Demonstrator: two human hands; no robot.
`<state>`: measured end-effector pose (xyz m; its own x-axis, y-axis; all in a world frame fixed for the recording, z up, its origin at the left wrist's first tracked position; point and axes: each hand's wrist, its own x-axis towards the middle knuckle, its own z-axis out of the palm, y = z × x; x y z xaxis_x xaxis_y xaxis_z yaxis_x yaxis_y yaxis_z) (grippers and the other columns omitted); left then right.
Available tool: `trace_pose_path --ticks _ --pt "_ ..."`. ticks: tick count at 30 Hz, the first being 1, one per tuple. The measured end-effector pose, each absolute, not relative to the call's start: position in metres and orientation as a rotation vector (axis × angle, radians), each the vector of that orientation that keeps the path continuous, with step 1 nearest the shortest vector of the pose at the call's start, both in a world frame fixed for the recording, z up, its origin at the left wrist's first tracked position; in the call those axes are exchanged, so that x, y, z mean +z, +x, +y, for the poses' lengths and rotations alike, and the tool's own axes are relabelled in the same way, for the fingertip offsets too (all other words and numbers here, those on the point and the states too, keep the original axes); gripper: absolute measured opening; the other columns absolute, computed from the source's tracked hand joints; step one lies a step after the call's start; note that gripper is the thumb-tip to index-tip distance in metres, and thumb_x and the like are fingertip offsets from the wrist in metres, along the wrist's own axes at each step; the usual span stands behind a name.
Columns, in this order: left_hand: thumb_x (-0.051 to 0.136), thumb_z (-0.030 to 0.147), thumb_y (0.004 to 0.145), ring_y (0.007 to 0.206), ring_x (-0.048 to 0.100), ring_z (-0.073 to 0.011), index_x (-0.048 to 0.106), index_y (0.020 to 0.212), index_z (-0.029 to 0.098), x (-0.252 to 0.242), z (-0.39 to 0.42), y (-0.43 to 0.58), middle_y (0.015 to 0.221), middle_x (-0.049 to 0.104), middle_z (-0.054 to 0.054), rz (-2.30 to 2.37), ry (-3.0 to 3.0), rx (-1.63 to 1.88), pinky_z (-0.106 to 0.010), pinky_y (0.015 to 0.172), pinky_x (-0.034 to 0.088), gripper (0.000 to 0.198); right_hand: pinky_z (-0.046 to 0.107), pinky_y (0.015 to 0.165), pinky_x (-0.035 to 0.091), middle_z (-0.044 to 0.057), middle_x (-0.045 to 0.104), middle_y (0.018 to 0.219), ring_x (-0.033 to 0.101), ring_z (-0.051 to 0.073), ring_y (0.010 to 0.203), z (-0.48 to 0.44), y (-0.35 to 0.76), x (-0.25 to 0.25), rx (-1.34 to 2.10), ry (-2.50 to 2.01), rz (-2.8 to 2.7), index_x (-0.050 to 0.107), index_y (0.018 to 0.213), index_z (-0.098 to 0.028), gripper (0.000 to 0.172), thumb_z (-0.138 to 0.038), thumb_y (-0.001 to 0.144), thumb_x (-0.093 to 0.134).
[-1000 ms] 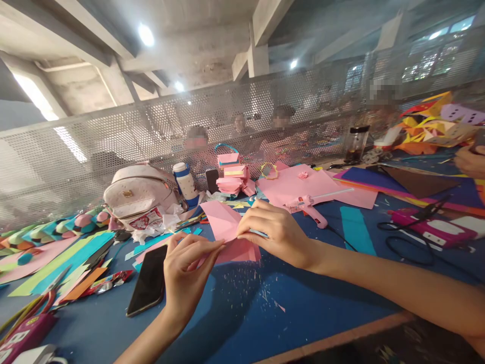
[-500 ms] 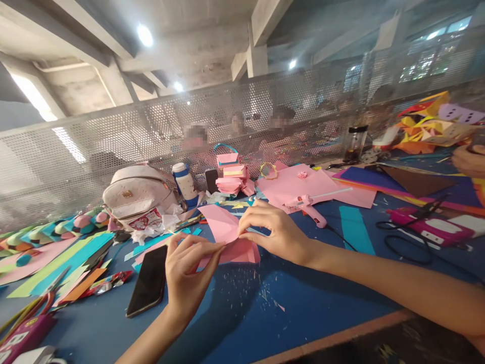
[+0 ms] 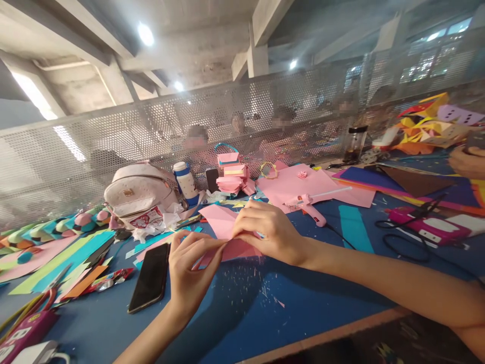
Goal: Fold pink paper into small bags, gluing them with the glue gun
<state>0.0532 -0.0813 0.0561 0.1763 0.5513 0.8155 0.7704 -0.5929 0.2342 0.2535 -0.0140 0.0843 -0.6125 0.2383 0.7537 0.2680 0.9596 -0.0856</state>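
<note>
A folded sheet of pink paper (image 3: 219,220) is held between my two hands just over the blue table. My left hand (image 3: 195,265) pinches its near edge between thumb and fingertips. Close beside it, my right hand (image 3: 271,232) grips the same edge, thumb below and fingers curled over the top. The fingertips of both hands nearly meet. One part of the paper rises behind my hands, and another lies under my right palm, partly hidden. A black phone (image 3: 149,278) rests left of my left hand. To the right lies a pink glue gun (image 3: 311,211).
Pink sheets (image 3: 329,189), a blue strip (image 3: 355,227) and a magenta power strip (image 3: 428,227) lie to the right. A backpack (image 3: 142,189), a bottle (image 3: 185,183) and a pink paper model (image 3: 232,177) stand before the mesh screen. Scissors (image 3: 56,283) lie left. Another person's hand (image 3: 466,162) shows far right.
My right hand has shifted slightly left along the paper's edge, closer to my left fingertips. Both hands still pinch the pink paper. The view has moved very slightly.
</note>
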Motion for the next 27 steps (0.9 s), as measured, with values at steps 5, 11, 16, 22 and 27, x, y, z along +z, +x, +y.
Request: trace_pose_path --ticks 5,11,16,22,27 --pt "0.062 0.021 0.085 0.089 0.067 -0.0177 0.071 0.101 0.028 0.058 -0.09 0.042 0.097 0.074 0.0 -1.406 -2.281 -1.527 -0.031 0.082 0.049 0.019 0.03 0.071 0.04 0.002 0.066 0.081 0.049 0.016 0.078 -0.007 0.262 0.082 -0.129 -0.303 -2.16 0.066 0.083 -0.018 0.012 -0.018 0.091 0.057" --pt "0.064 0.017 0.082 0.103 0.068 -0.0203 0.065 0.117 0.026 0.041 -0.092 0.029 0.116 0.071 -0.003 -1.405 -2.5 -1.466 -0.029 0.087 0.056 0.036 0.03 0.071 0.042 0.002 0.067 0.083 0.054 0.014 0.079 0.005 0.262 0.075 -0.1 -0.206 -2.115 0.064 0.087 -0.019 0.009 -0.014 0.091 0.057" --pt "0.053 0.01 0.087 0.105 0.068 -0.0206 0.067 0.119 0.028 0.048 -0.074 0.026 0.115 0.071 -0.002 -1.325 -2.412 -1.512 -0.032 0.092 0.055 0.039 0.029 0.075 0.044 0.003 0.065 0.085 0.058 0.013 0.084 0.025 0.243 0.089 -0.085 -0.161 -2.072 0.062 0.086 -0.018 0.012 -0.018 0.094 0.053" --pt "0.059 0.007 0.084 0.117 0.062 -0.0225 0.06 0.127 0.029 0.081 -0.074 0.015 0.123 0.067 -0.003 -0.877 -2.211 -1.11 -0.039 0.102 0.046 0.048 0.028 0.075 0.046 0.003 0.066 0.09 0.059 0.012 0.084 0.032 0.239 0.096 -0.208 -0.087 -2.006 0.062 0.09 -0.02 0.011 -0.022 0.094 0.052" --pt "0.055 0.009 0.084 0.127 0.052 -0.0321 0.055 0.133 0.014 0.042 -0.103 0.031 0.132 0.06 -0.012 -0.94 -2.18 -0.621 -0.049 0.109 0.035 0.049 0.026 0.066 0.041 0.0 0.069 0.088 0.059 0.011 0.08 0.028 0.259 0.048 -0.49 0.007 -2.183 0.063 0.089 -0.02 0.012 -0.019 0.093 0.053"
